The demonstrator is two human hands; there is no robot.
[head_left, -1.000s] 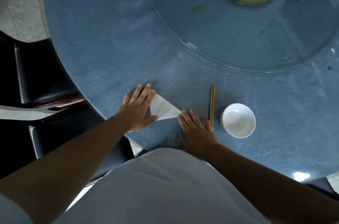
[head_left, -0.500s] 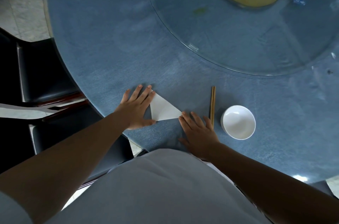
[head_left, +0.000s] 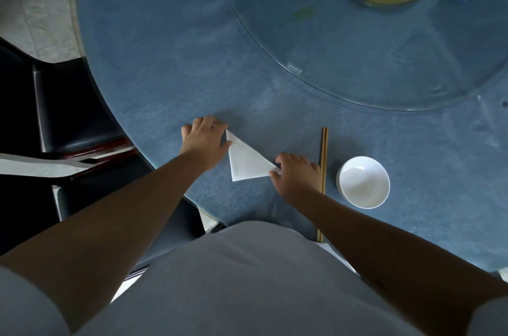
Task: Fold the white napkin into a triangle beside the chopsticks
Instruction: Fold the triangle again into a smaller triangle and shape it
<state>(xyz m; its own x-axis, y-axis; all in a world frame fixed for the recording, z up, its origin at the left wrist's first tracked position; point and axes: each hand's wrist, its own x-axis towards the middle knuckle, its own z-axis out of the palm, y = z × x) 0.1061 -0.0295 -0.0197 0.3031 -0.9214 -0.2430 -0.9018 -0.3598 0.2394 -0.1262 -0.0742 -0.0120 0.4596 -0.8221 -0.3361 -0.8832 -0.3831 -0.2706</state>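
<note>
The white napkin (head_left: 246,162) lies folded as a triangle on the blue tablecloth, just left of the pair of wooden chopsticks (head_left: 324,157). My left hand (head_left: 204,140) sits at the napkin's far left corner, fingers curled, with fingertip and thumb on that corner. My right hand (head_left: 298,173) has curled fingers and pinches the napkin's right tip, between the napkin and the chopsticks. My right wrist lies over the middle part of the chopsticks.
A white bowl (head_left: 362,182) stands right of the chopsticks. A glass turntable (head_left: 302,71) covers the far middle of the round table (head_left: 154,66). Dark chairs (head_left: 74,115) stand at the left, close to the table's near edge.
Both hands lay flat on the napkin before; now their fingers are curled at its two corners. The left hand has shifted off the napkin, so the whole triangle shows.
</note>
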